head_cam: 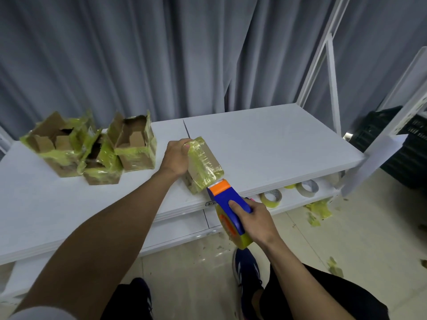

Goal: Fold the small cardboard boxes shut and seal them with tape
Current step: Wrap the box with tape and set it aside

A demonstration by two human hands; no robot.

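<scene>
A small closed cardboard box (pixel 203 166), covered with yellowish tape, stands near the front edge of the white table (pixel 277 144). My left hand (pixel 176 155) grips its far left end. My right hand (pixel 253 219) holds a blue and orange tape dispenser (pixel 227 199). The dispenser's orange nose touches the near end of the box, just off the table's front edge. Three open boxes (pixel 92 153) with torn yellow tape stand at the table's left.
Rolls of tape (pixel 271 197) lie on a lower shelf under the table's right part. Scraps of yellow tape (pixel 320 210) litter the floor. A white rack frame (pixel 330 72) and a dark crate (pixel 402 144) stand at the right. Grey curtains hang behind.
</scene>
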